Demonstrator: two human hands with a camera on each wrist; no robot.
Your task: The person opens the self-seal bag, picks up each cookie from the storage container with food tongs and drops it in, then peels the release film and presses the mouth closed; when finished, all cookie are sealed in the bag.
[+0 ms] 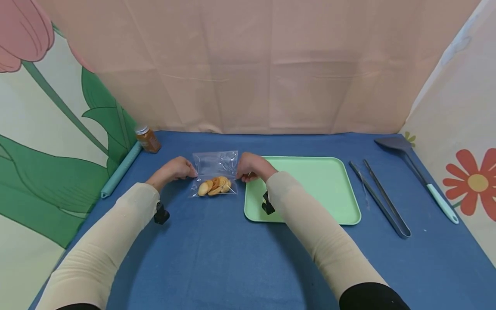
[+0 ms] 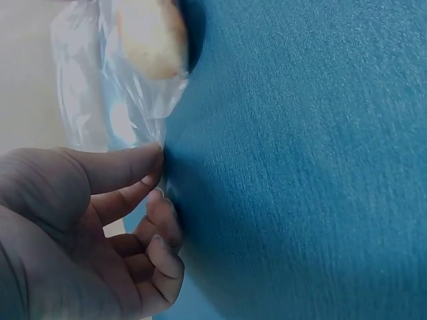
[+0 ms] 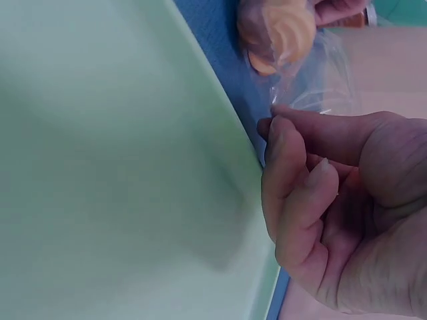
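Observation:
A clear plastic bag (image 1: 215, 163) lies at the middle of the blue table, with several golden cookies (image 1: 214, 186) gathered in its lower part. My left hand (image 1: 177, 168) pinches the bag's left edge between thumb and index finger, as the left wrist view shows, its other fingers curled. On the opposite side my right hand (image 1: 252, 166) pinches the right edge with thumb and fingertips, over the upper left corner of a light green tray (image 1: 310, 189). In the right wrist view the cookies (image 3: 287, 30) show through the film.
Right of the tray lie metal tongs (image 1: 381, 200) and a spatula (image 1: 416, 170) with a pale green handle. A jar (image 1: 148, 140) with a silver lid stands at the back left, beside a rolled teal sheet (image 1: 122, 170). A beige cloth (image 1: 248, 69) hangs behind the table.

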